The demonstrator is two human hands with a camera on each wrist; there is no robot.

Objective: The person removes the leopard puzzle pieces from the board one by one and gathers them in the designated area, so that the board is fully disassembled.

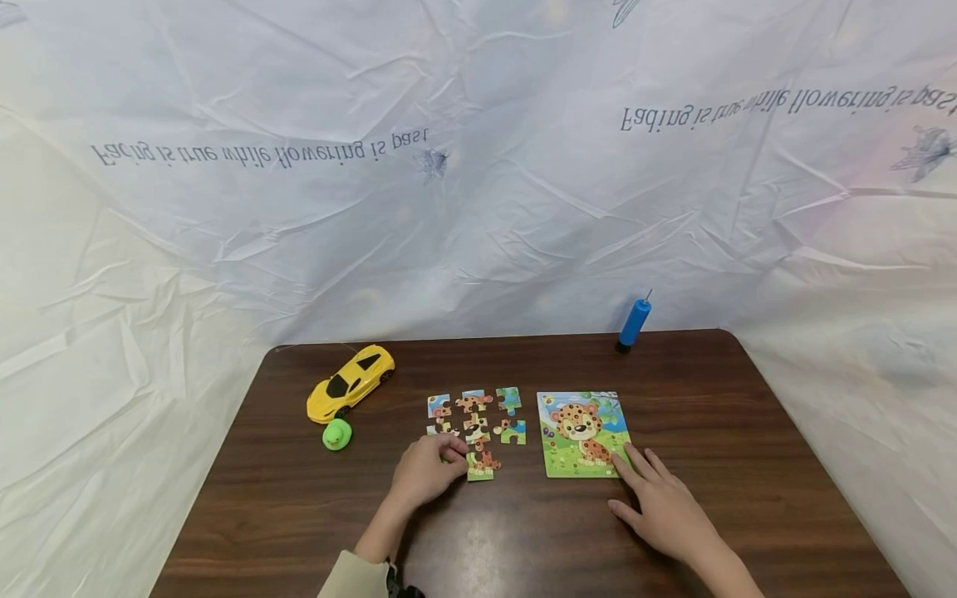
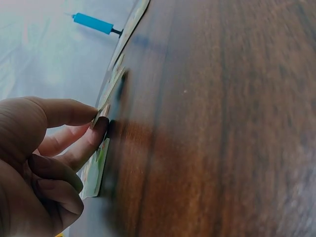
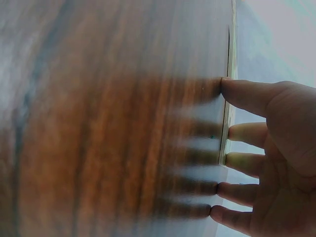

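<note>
My left hand (image 1: 428, 472) pinches a jigsaw piece (image 1: 482, 467) showing a leopard's body. In the left wrist view that piece (image 2: 109, 94) tilts up between thumb and fingertips. Just beyond it, several jigsaw pieces (image 1: 512, 431) lie in loose rows with small gaps; the left hand partly covers one piece (image 1: 441, 428). My right hand (image 1: 665, 508) lies with fingers spread at the lower right corner of a leopard picture board (image 1: 557, 457). Some of its fingertips touch the board's edge (image 3: 224, 143), while others rest on the table.
A yellow toy car (image 1: 351, 384) and a green rubber duck (image 1: 336, 434) sit on the left of the brown table (image 1: 568, 548). Towards the back right stands a blue pump-like cylinder with a thin needle (image 1: 634, 322). A printed white cloth (image 1: 478, 208) hangs behind.
</note>
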